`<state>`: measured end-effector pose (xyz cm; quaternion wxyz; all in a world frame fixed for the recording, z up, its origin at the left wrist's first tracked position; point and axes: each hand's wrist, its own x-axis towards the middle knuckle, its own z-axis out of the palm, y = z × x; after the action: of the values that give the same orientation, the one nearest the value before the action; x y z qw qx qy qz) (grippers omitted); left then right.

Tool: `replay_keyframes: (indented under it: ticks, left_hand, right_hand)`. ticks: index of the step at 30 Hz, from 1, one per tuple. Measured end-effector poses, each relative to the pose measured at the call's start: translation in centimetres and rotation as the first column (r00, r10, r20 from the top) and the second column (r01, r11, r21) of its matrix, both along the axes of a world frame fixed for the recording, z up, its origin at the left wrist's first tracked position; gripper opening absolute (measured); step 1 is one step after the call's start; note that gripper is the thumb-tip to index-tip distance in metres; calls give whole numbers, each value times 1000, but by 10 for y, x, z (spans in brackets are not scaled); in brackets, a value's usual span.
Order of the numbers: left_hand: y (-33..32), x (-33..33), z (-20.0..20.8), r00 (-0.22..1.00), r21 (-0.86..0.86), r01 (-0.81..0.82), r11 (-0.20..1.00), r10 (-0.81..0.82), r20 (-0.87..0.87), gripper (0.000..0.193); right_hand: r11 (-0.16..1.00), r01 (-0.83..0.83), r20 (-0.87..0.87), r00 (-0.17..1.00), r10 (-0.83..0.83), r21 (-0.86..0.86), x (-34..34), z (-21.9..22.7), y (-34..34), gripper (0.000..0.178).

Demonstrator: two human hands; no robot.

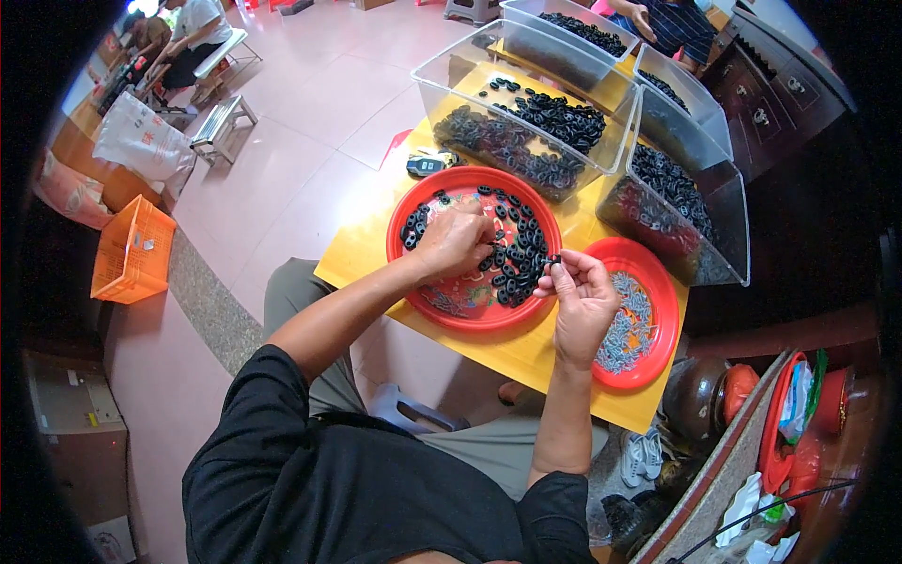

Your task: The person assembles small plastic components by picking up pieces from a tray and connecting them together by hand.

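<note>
A round red tray holds many small black oval plastic parts and a few grey screw-like pins. Over its middle my left hand is bent down with the fingers closed among the parts; what the fingertips hold, if anything, is hidden. At the tray's right rim, my right hand pinches one small black plastic part between thumb and fingers. Beneath and beside that hand lies a smaller red tray with many thin grey screw-like pins.
Clear plastic bins of black parts crowd the far side of the yellow table. A key fob lies behind the large tray. An orange crate stands on the floor at left. Other people sit farther off.
</note>
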<state>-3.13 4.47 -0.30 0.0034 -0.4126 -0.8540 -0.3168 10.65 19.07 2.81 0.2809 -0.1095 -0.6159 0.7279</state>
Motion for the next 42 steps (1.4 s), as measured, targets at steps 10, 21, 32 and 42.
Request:
replay_keyframes:
  ticks: [10, 21, 32, 42]
  left_hand:
    - [3, 6, 10, 996, -4, 49, 999, -48, 78, 15]
    - [-37, 50, 28, 369, 555, -170, 814, -469, 802, 13]
    - [-44, 59, 25, 294, 534, -248, 808, -463, 836, 9]
    - [-44, 61, 24, 256, 522, -152, 839, -477, 841, 13]
  right_hand:
    - [1000, -5, -9, 1000, 5, -1, 1, 0, 0, 17]
    - [996, -82, 3, 997, 82, 28, 9, 13, -13, 14]
    - [968, -201, 55, 979, 195, 153, 14, 18, -23, 14]
    - [941, -271, 97, 962, 256, 201, 10, 17, -23, 13]
